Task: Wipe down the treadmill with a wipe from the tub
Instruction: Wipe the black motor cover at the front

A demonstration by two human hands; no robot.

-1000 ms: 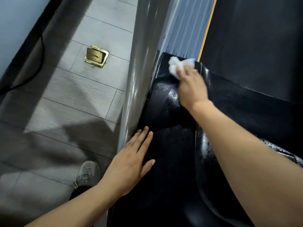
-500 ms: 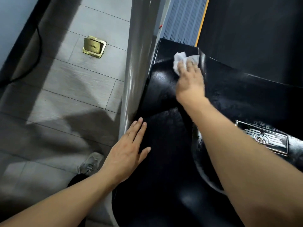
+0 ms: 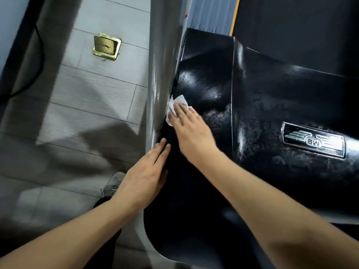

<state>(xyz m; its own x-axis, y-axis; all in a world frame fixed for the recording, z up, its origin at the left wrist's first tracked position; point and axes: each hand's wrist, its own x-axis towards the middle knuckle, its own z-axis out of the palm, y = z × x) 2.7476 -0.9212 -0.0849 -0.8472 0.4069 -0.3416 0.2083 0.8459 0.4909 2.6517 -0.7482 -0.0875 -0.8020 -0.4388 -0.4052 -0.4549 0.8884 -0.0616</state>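
Our right hand (image 3: 191,131) lies with its fingers stretched flat over a crumpled white wipe (image 3: 174,107), pressing it against the glossy black motor cover (image 3: 209,78) of the treadmill, right where the cover meets the grey upright post (image 3: 159,74). Only the wipe's far and left edges show past our fingertips. Our left hand (image 3: 144,177) rests released and flat, fingers straight and together, on the near left part of the same black cover, just beside the post and just short of our right wrist. To the right on the cover sits a silver winged badge (image 3: 312,140), and the black plastic around it gleams with wet streaks. Beyond the cover lies the dark running belt (image 3: 291,26) with an orange edge strip (image 3: 234,16). On the grey tiled floor (image 3: 77,90) to the left we see a brass floor socket (image 3: 106,46), a black cable (image 3: 38,61) and our grey shoe (image 3: 112,185).
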